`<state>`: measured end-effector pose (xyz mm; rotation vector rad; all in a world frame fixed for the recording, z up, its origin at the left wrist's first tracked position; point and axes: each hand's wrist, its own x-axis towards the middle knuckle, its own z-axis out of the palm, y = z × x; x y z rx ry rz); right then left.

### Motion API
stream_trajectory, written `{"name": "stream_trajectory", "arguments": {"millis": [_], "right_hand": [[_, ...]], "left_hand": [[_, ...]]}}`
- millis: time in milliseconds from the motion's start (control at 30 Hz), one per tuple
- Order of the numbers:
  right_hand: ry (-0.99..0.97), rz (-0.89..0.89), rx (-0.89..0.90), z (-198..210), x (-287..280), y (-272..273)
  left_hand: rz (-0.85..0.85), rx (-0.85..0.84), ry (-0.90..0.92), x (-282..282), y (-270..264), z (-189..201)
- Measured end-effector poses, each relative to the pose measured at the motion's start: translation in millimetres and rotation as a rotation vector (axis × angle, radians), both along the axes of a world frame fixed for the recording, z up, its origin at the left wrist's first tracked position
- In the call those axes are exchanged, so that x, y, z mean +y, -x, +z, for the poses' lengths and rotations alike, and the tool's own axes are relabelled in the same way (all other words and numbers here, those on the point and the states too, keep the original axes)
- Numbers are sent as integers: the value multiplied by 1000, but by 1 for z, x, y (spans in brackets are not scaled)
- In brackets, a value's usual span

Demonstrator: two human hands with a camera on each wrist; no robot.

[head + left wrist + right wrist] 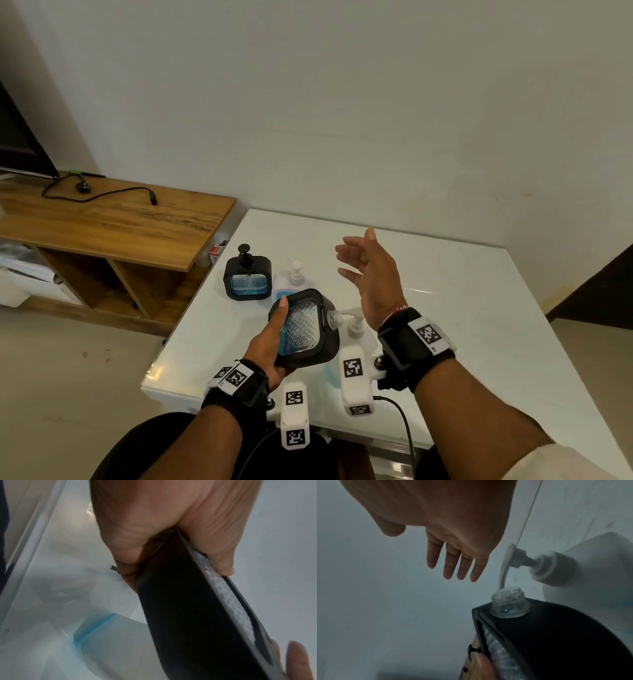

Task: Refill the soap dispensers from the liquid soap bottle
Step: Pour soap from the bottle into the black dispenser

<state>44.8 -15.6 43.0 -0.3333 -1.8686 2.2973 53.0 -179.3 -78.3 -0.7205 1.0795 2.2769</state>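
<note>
My left hand (275, 337) grips a black square soap dispenser (305, 329) with a patterned clear face, tilted above the white table (479, 308). Its pump is off and the open threaded neck (510, 601) points right. A white soap bottle (590, 581) stands just behind it, and its pump nozzle (502, 577) reaches down to the neck's mouth. My right hand (356, 253) hovers open above the table, fingers (453, 568) straight, holding nothing. In the left wrist view the left hand (163, 534) wraps the dispenser (188, 615); the bottle's blue band (96, 626) shows below.
A second black dispenser (247, 277) with its pump on and blue liquid inside stands at the table's far left. Beside it is another white pump bottle (294, 274). A wooden stand (102, 222) with a cable lies to the left, below a wall.
</note>
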Motion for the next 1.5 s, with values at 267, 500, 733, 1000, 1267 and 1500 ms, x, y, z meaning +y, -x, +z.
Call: {"name": "stream_trajectory", "arguments": {"millis": [267,500,733,1000,1267,1500], "right_hand": [[7,-75,-11,-14,-7,13],[-78,-86,-16,-29,-8,14],[-371,-26,35,-46,-12,10],[-368,-63,37,-39,-18,14],[-491,-21,64,-45,-22,12],[-375,-65,13,-39,-19,14]], "left_hand": [[17,-12,22,1,4,-1],[5,-11,34,3,3,0],[7,-10,89,4,2,-4],[17,-15,79,0,2,-6],[25,-12,90,2,-1,1],[18,-17,83,1,0,0]]}}
